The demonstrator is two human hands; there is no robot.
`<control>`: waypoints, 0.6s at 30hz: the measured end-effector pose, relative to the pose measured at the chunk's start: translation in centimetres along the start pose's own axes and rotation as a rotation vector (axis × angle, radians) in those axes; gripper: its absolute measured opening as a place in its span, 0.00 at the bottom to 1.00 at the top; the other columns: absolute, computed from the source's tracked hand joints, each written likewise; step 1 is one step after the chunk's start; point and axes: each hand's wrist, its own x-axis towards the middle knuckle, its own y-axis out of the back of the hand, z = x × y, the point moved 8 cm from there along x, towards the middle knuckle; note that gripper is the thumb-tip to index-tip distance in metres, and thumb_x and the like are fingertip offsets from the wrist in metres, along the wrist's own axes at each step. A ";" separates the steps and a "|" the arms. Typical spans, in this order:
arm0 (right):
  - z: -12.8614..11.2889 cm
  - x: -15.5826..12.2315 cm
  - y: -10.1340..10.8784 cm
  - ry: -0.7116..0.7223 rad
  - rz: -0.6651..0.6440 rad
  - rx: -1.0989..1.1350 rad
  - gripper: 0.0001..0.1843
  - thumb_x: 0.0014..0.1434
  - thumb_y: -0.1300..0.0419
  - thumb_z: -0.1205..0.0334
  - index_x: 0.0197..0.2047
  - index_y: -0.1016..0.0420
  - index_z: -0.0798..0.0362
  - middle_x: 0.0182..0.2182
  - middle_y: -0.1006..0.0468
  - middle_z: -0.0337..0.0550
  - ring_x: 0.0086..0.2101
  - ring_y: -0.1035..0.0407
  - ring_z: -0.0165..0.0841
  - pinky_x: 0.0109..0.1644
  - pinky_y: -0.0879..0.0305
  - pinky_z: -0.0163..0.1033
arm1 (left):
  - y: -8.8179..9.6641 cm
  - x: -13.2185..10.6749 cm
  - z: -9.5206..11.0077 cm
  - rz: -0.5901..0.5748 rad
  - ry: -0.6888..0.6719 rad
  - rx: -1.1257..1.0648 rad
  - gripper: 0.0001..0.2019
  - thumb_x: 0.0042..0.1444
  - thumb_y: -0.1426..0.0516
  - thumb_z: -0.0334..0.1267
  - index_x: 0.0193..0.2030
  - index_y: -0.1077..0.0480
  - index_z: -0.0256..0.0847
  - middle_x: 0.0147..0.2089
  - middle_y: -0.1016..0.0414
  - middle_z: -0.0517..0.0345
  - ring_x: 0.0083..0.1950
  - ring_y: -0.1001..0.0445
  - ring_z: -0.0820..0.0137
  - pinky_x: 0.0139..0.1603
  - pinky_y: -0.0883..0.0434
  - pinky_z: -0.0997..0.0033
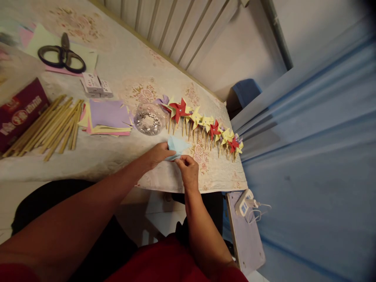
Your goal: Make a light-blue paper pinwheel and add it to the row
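Note:
A light blue sheet of paper (178, 145), partly folded, is held between my two hands above the table's near edge. My left hand (158, 154) is closed on its left side, thumb on top. The fingers of my right hand (188, 167) pinch its lower right edge. Just beyond is a clear round container (149, 119) of small shiny metal pieces. To its left lies a stack of coloured paper squares (107, 114), purple on top. Finished paper pinwheels (179, 111) on sticks lie in a row to the right, in red, yellow and purple.
Bundled wooden sticks (49, 125) lie at the left beside a dark red box (22, 111). Scissors (62, 56) rest on more paper, near small white boxes (95, 84). A power strip (244, 202) sits on a stool (246, 239) at the right, by a blue curtain (308, 156).

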 end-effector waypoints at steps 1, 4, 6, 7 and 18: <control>0.1 0.0 -0.1 -0.020 -0.008 0.017 0.10 0.51 0.35 0.53 0.27 0.25 0.51 0.21 0.37 0.30 0.25 0.45 0.28 0.31 0.46 0.35 | 0.0 0.1 -0.1 0.002 0.003 -0.005 0.14 0.35 0.37 0.36 0.33 0.26 0.35 0.30 0.25 0.61 0.30 0.30 0.72 0.36 0.33 0.71; 0.3 0.0 -0.3 -0.041 -0.027 0.034 0.12 0.54 0.39 0.53 0.26 0.27 0.51 0.20 0.37 0.30 0.25 0.45 0.28 0.31 0.47 0.35 | -0.1 0.2 -0.4 -0.011 0.021 -0.049 0.15 0.35 0.36 0.36 0.34 0.27 0.36 0.31 0.24 0.60 0.32 0.28 0.70 0.38 0.30 0.69; 0.3 0.0 -0.3 -0.048 -0.040 0.039 0.13 0.56 0.41 0.52 0.25 0.28 0.51 0.19 0.37 0.31 0.24 0.45 0.28 0.31 0.47 0.35 | -0.1 0.1 -0.5 -0.015 0.031 -0.059 0.15 0.35 0.36 0.36 0.33 0.27 0.36 0.31 0.24 0.61 0.32 0.28 0.70 0.38 0.30 0.69; 0.3 0.0 -0.4 -0.053 -0.043 0.042 0.14 0.56 0.41 0.52 0.25 0.29 0.51 0.19 0.37 0.31 0.24 0.44 0.28 0.31 0.47 0.35 | -0.1 0.1 -0.4 -0.012 0.031 -0.050 0.14 0.35 0.36 0.36 0.33 0.27 0.36 0.30 0.25 0.61 0.31 0.29 0.71 0.37 0.31 0.70; 1.8 0.2 -0.3 -0.171 0.080 0.085 0.11 0.50 0.37 0.54 0.25 0.29 0.51 0.18 0.35 0.30 0.21 0.45 0.27 0.27 0.47 0.34 | 0.2 0.1 -0.4 0.006 -0.008 0.031 0.14 0.35 0.36 0.38 0.32 0.25 0.36 0.29 0.25 0.63 0.31 0.32 0.72 0.36 0.36 0.73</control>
